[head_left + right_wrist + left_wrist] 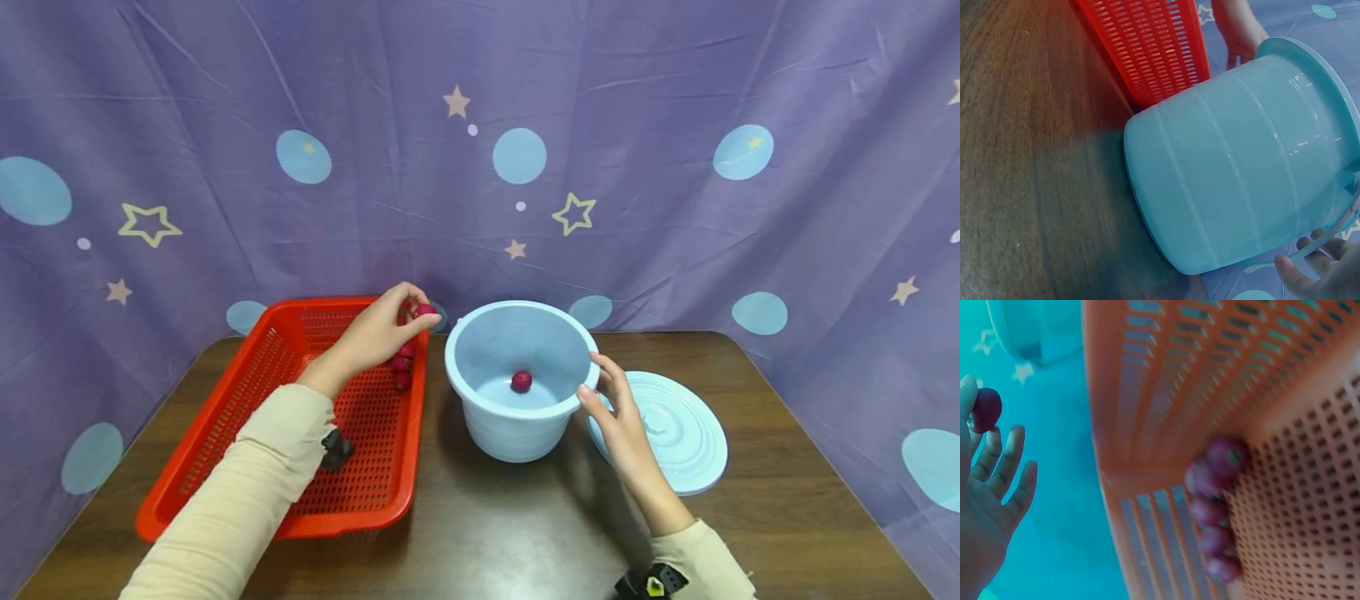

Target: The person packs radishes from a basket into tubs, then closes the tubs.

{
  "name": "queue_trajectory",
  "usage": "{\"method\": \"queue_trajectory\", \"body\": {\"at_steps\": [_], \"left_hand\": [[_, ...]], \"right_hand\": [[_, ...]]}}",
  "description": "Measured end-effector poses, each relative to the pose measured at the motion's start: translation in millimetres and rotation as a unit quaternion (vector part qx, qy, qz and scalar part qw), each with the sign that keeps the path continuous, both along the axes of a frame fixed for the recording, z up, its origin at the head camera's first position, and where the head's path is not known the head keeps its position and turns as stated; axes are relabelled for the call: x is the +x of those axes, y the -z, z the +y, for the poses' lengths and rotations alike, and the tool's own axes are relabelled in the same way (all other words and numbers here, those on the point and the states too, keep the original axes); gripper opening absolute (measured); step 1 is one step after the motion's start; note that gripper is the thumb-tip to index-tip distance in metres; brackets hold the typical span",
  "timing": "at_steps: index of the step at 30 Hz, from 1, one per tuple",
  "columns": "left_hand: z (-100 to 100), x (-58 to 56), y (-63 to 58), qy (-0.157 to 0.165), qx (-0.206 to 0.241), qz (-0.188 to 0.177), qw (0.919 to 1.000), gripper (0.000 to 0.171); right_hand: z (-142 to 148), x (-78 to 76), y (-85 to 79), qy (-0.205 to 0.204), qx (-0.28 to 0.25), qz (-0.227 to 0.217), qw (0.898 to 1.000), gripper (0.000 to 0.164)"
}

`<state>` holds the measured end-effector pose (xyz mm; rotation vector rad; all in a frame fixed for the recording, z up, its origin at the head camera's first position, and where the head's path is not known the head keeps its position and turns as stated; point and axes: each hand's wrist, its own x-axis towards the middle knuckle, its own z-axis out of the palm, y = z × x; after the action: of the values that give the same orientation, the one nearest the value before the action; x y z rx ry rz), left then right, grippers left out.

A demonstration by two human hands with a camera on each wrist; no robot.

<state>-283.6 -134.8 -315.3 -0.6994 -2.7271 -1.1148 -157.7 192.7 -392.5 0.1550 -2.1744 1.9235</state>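
My left hand (382, 327) pinches a small round red fruit (425, 309) between thumb and fingers, above the far right corner of the red plastic basket (417, 450). Inside the basket, several more of these red fruits (1210, 512) lie in a row along its side. A light blue bucket (517, 435) stands upright to the basket's right, with one red fruit (521, 382) on its floor. My right hand (621, 421) holds the bucket's right side, thumb and fingers at the rim and around the thin handle (1329, 232).
A round light blue lid (678, 433) lies flat on the wooden table (480, 533), just right of the bucket and partly behind my right hand. A purple curtain (645, 75) with stars and dots hangs behind the table's far edge.
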Motion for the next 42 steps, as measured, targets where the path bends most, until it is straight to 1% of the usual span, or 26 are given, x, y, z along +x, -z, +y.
{"method": "queue_trajectory", "body": {"at_steps": [4, 9, 13, 17, 21, 24, 29, 35, 38, 42], "left_hand": [[17, 6.9, -6.9, 0.017, -0.007, 0.001, 0.9998, 0.034], [35, 13.3, -10.8, 0.053, -0.014, 0.015, 0.9984, 0.032], [47, 19.3, -10.8, 0.078, -0.023, 0.019, 0.9965, 0.032], [57, 24.4, -9.6, 0.107, -0.024, 0.011, 0.9939, 0.031], [61, 26.8, -7.5, 0.126, -0.047, 0.015, 0.9908, 0.030], [62, 27.3, -5.6, 0.129, -0.066, 0.021, 0.9893, 0.032], [64, 27.5, -4.2, 0.131, -0.071, 0.028, 0.9884, 0.031], [65, 29.9, -5.4, 0.126, -0.082, 0.026, 0.9882, 0.031], [63, 30.2, -7.3, 0.126, -0.076, 0.031, 0.9887, 0.032], [54, 27.4, -10.4, 0.116, -0.052, 0.041, 0.9910, 0.031]], "right_hand": [[0, -0.1, 0.0, 0.001, 0.000, -0.002, 1.000, 0.051], [0, -0.6, -0.3, 0.004, 0.001, -0.005, 1.000, 0.051], [0, -0.9, -0.7, 0.005, 0.000, -0.006, 1.000, 0.051], [0, -1.7, -1.2, 0.005, -0.001, -0.007, 1.000, 0.051], [0, -2.6, -1.6, 0.004, -0.002, -0.008, 1.000, 0.051], [0, -3.2, -2.1, 0.002, -0.001, -0.008, 1.000, 0.051], [2, -3.6, -1.8, 0.004, 0.001, -0.004, 1.000, 0.051], [2, -2.9, -0.9, 0.005, 0.001, 0.000, 1.000, 0.051], [2, -2.5, -0.5, 0.006, 0.000, -0.002, 1.000, 0.051], [0, -3.3, -0.4, 0.004, 0.001, 0.002, 1.000, 0.051]]}}
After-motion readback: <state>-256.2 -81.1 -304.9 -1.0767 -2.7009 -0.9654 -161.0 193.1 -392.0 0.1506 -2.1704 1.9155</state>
